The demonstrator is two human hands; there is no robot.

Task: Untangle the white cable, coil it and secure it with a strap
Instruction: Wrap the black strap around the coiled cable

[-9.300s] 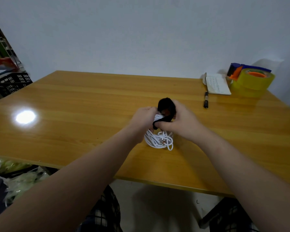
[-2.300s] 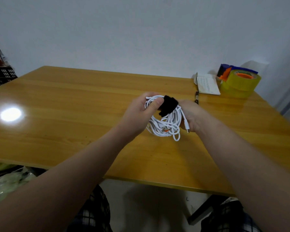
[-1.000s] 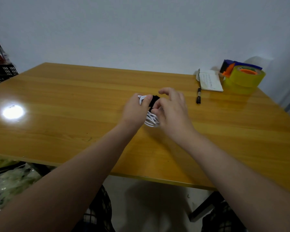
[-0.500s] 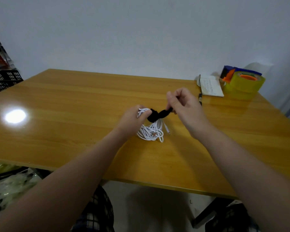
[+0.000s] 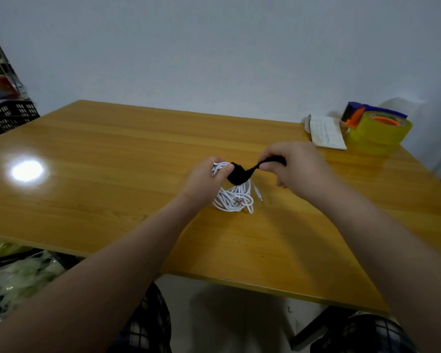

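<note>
Above the wooden table point(image 5: 87, 149) at frame centre, the right hand point(image 5: 298, 169) pinches the free end of the black strap point(image 5: 242, 173), now drawn taut rightward, away from the bundle it was pressed against a second ago. Just left, the left hand point(image 5: 204, 179) grips the coiled white cable point(image 5: 233, 200). The strap probably still needs fastening.

The left hand point(image 5: 206, 179) grips the coiled white cable point(image 5: 233, 200) on the wooden surface point(image 5: 112, 159). The right hand point(image 5: 294, 169) pinches the black strap point(image 5: 242, 173), wrapped round the coil's top.

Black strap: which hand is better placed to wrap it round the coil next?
Right: the right hand pinches the strap by its free end; the left hand grips the white cable, steadying it.
</note>
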